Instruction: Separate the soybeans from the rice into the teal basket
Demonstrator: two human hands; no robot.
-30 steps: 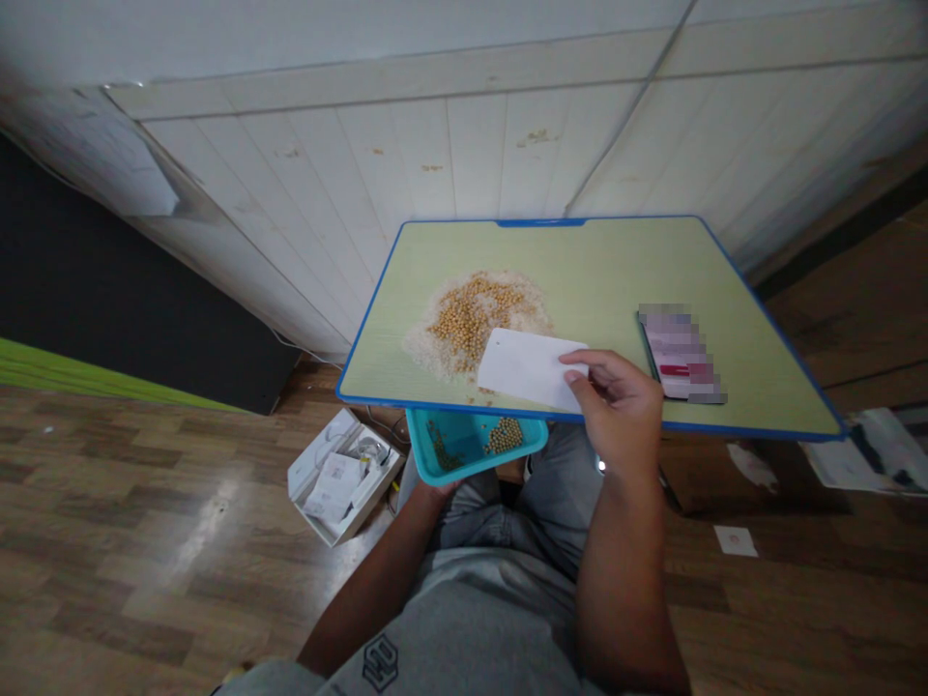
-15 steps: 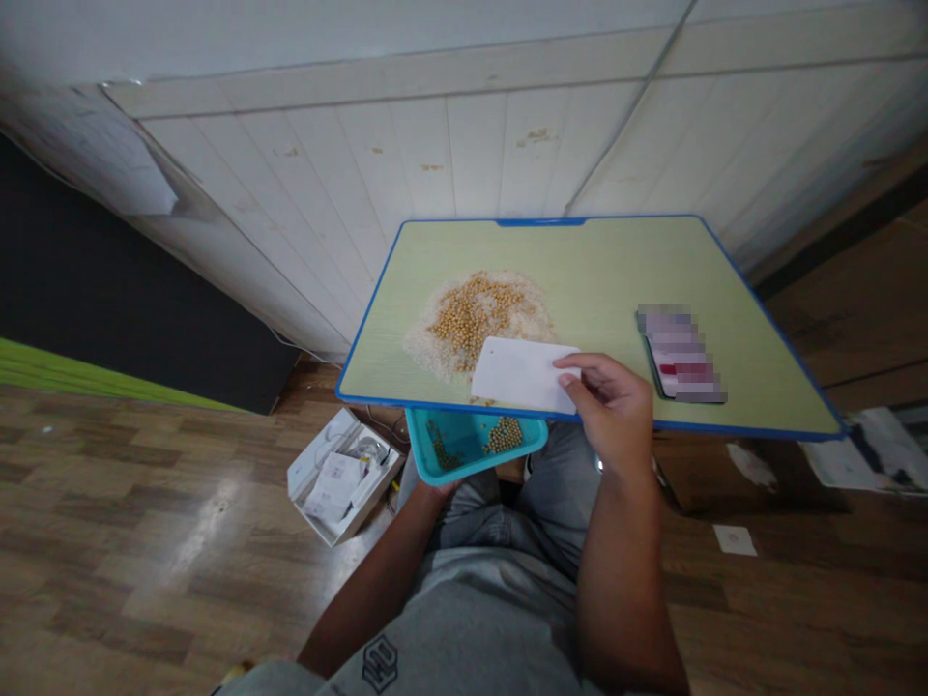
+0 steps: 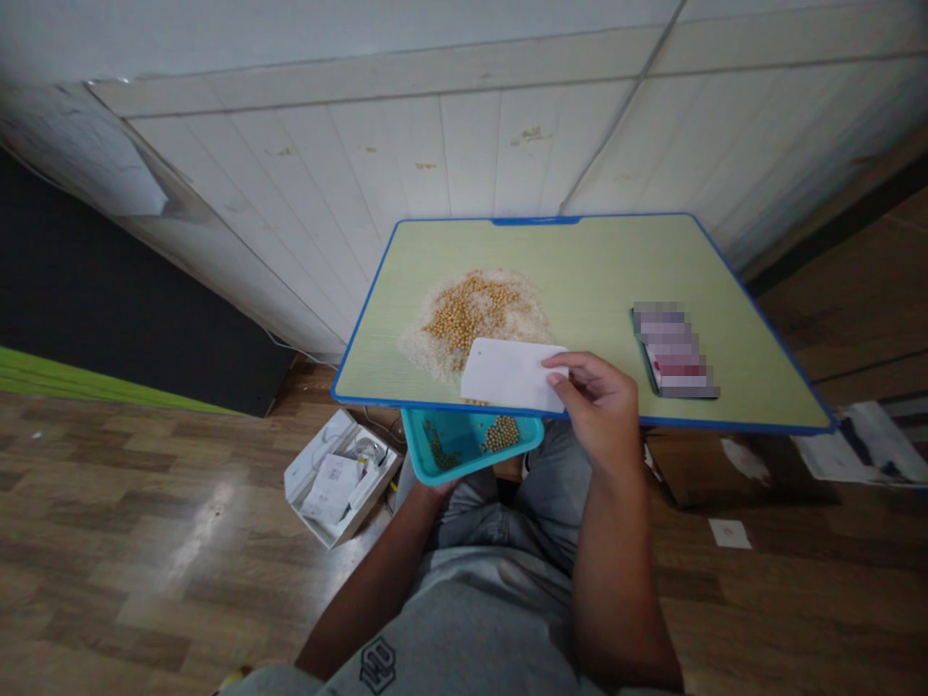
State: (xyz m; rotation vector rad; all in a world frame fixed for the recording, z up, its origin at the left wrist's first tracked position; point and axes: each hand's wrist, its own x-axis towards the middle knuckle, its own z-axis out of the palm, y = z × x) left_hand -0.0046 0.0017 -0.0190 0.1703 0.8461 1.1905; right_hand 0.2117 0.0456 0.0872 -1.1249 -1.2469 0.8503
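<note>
My right hand (image 3: 598,391) pinches the right end of a white card (image 3: 511,375), thumb on top, close to the table's front edge. The card lies low over the near side of a pile of yellow soybeans (image 3: 455,317) mixed with pale, rice-like grains (image 3: 420,343). A few beans show along the card's front edge. Under the table edge, my left hand (image 3: 440,487) supports a teal tray (image 3: 446,476) from below; most of its fingers are hidden. Inside the tray are soybeans (image 3: 500,434) at the right and small green beans (image 3: 439,447) at the left.
The small green table (image 3: 594,280) has a blue rim and stands against the white wall. A phone (image 3: 674,353) rests at its right. On the floor are an open white box (image 3: 333,488) with cables and a cardboard box (image 3: 710,469) under the table's right side.
The white card and my right hand have shifted slightly left along the table's front edge. The view has moved a little; the tray stays under the edge.
</note>
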